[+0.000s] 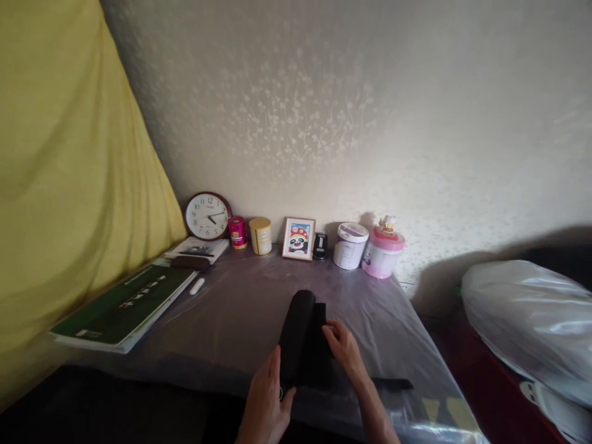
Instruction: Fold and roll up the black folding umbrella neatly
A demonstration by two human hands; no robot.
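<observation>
A black roll (296, 333), smooth and cloth-like, stands out over the near part of the table, its far end pointing toward the wall. My left hand (268, 398) is closed round its lower left side, with the thumb on the near end. From the roll's right side hangs a flat black flap (319, 345). My right hand (342, 348) pinches the edge of this flap between thumb and fingers. A flat black strip (392, 383) lies on the table to the right, passing behind my right forearm. Whether it joins the roll is hidden.
Along the wall stand a clock (208, 216), a pink can (237, 233), a yellow tin (261, 237), a framed panda picture (298, 239) and two tubs (350, 248). A green book (124, 305) lies left. Plastic-wrapped bulk (531, 314) sits right of the table.
</observation>
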